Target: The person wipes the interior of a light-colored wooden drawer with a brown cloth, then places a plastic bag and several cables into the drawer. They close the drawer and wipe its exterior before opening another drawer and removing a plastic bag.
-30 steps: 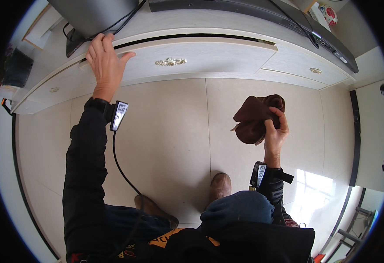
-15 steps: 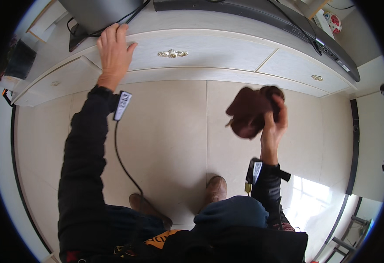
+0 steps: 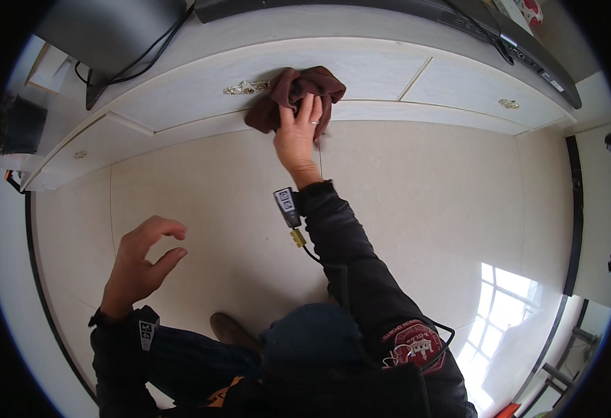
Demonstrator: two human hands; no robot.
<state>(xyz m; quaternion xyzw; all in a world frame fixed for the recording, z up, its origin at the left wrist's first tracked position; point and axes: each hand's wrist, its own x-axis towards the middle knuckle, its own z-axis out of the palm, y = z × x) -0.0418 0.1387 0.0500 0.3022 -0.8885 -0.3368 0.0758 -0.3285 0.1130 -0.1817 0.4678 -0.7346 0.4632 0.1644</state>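
A crumpled dark brown cloth (image 3: 309, 87) is pressed against the front of the white low cabinet (image 3: 187, 83), beside an ornate metal drawer handle (image 3: 245, 88). My right hand (image 3: 298, 136) grips it from the near side, fingers pushed into the folds. The cloth covers part of the handle's right end. Over the floor at the left, my left hand (image 3: 142, 265) is held in the air with thumb and fingers curved apart and nothing between them.
On the cabinet top stand a dark grey box-like unit (image 3: 114, 35) with black cables and a long black bar-shaped device (image 3: 361, 10). Another handle (image 3: 508, 104) juts from the right drawer. Pale floor tiles (image 3: 417, 209) lie below; a dark pot (image 3: 23, 125) is at far left.
My right hand has carried the cloth left and forward onto the drawer front. My left hand has left the cabinet top edge and drawn back toward me.
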